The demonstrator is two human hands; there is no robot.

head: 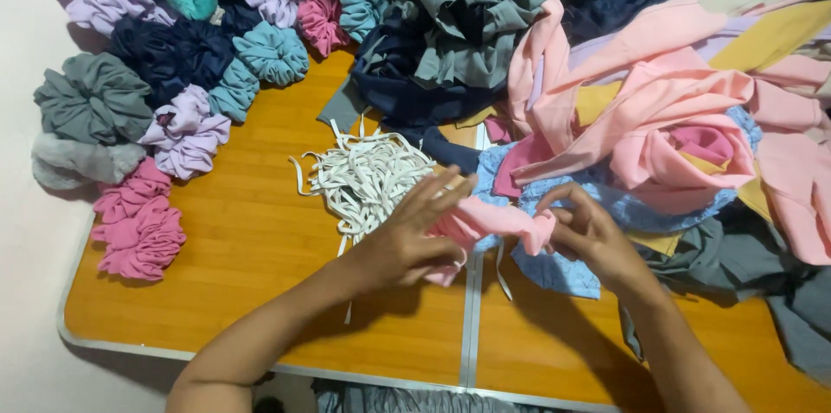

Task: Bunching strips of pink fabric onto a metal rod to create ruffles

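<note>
**Both hands on a pink fabric tube at bench centre**

Head view: The left hand (407, 244) and right hand (593, 235) hold a pink fabric tube (493, 221) between them, just above the bench (260, 231). Left grip: fingers extended, thumb and palm pinching the tube's left end. Right grip: fingers curled narrow around the gathered right end. A pile of white elastic strips (368, 179) lies just behind the left hand. Finished scrunchies (173, 84) in pink, lilac, grey, navy and teal sit along the bench's left edge. Loose fabric pieces (675, 110) are heaped at right
</note>
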